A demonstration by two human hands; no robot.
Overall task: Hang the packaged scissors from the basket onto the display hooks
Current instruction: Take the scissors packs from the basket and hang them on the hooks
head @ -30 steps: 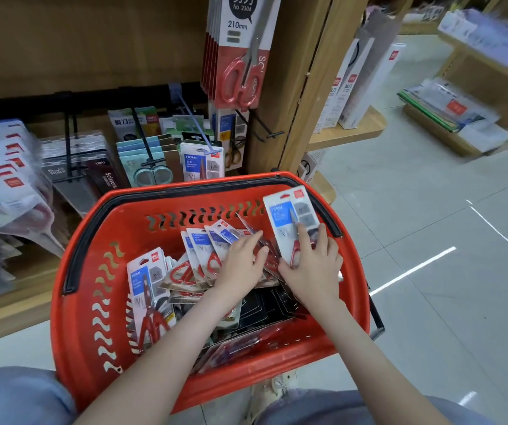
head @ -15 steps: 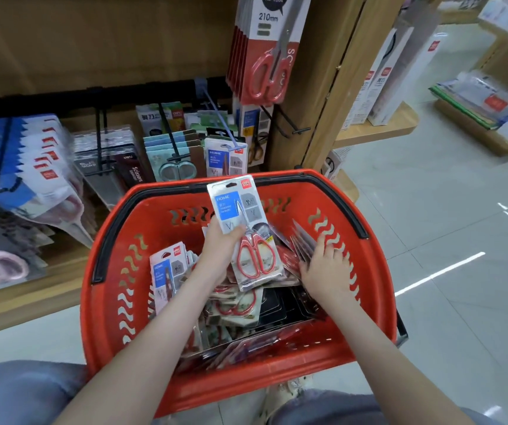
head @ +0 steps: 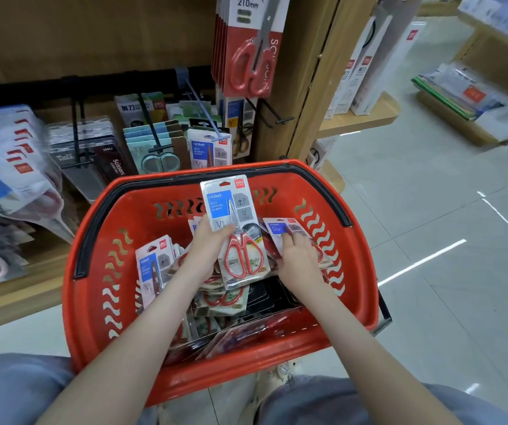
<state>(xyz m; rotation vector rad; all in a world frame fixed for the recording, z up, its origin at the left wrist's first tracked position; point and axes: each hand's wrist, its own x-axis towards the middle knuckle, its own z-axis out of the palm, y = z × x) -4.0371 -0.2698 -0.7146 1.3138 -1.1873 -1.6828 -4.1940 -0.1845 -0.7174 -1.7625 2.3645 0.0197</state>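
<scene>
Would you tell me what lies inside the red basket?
Many packaged scissors piled loosely, plus darker packs beneath. The left hand holds one pack above them; the basket floor is covered.

In the basket [head: 277,360] lie scissor packs [head: 154,269]; behind the basket hang display hooks [head: 206,116], and right of it lies floor [head: 446,302].

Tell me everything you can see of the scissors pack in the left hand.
The scissors pack is a clear plastic blister on a white card with a blue HOME label and a red logo at the top corner. Inside lie red-handled scissors, blades up, handles down. The left hand grips its left edge, thumb across the front, holding it upright, slightly tilted, above the other packs in the red basket.
</scene>
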